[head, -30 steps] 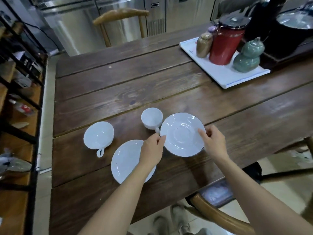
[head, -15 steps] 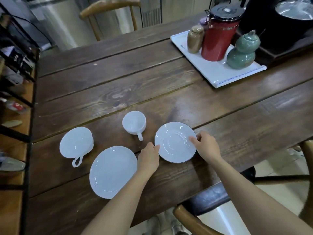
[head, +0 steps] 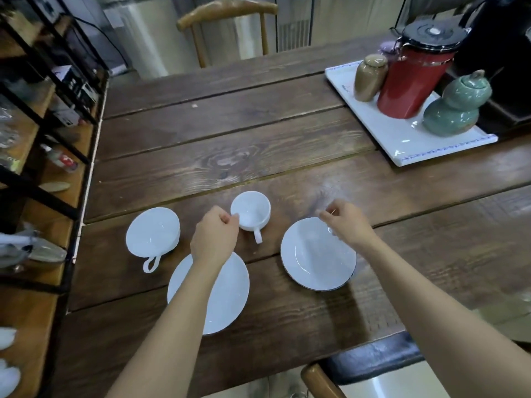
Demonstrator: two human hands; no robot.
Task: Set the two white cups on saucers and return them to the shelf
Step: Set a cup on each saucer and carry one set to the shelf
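Note:
A small white cup (head: pixel 253 209) stands upright on the wooden table (head: pixel 287 145), its handle toward me. My left hand (head: pixel 214 238) pinches its left rim with thumb and forefinger. A wider white cup (head: pixel 152 232) stands to the left. A plain white saucer (head: pixel 227 294) lies under my left forearm. A dark-rimmed saucer (head: pixel 313 259) lies to the right. My right hand (head: pixel 349 222) hovers over that saucer's far edge with fingers curled and nothing in them.
A dark-framed wooden shelf (head: pixel 43 139) with small items runs along the table's left side. At the back right a white tray (head: pixel 402 139) carries a red jug (head: pixel 413 76), a green gourd jar (head: pixel 454 110) and a brown jar (head: pixel 369 77). Chairs stand at the far (head: pixel 227 12) and near (head: pixel 316 377) edges.
Both hands have let go of the dark-rimmed saucer. My left hand moved up to the small cup's rim, and my right hand lifted to the saucer's far edge.

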